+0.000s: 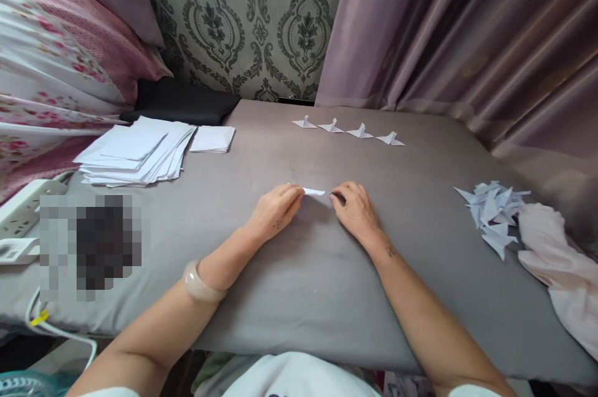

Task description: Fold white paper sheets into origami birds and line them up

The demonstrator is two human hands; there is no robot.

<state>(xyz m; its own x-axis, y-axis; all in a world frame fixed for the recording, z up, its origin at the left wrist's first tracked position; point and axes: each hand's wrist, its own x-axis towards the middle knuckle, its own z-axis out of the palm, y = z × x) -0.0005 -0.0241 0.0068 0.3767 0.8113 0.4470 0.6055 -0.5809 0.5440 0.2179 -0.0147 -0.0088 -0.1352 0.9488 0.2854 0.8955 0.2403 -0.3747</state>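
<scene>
Near the middle of the table, my left hand (280, 207) pinches one end of a narrow folded strip of white paper (314, 192). The strip's other end points right, toward my right hand (355, 207), which is a short gap away. My right thumb and fingertips are curled together; whether anything small is between them is hidden. Further back, several folded paper birds (333, 126) stand in a row. At the right lies a heap of more folded paper pieces (496, 207).
A large stack of white paper sheets (135, 151) lies at the left, beside a smaller stack of paper (213, 139). A power strip (28, 204) with cables is at the left edge. Behind are a black cushion (187, 101) and curtains (397, 23); pale cloth (555, 260) lies at right.
</scene>
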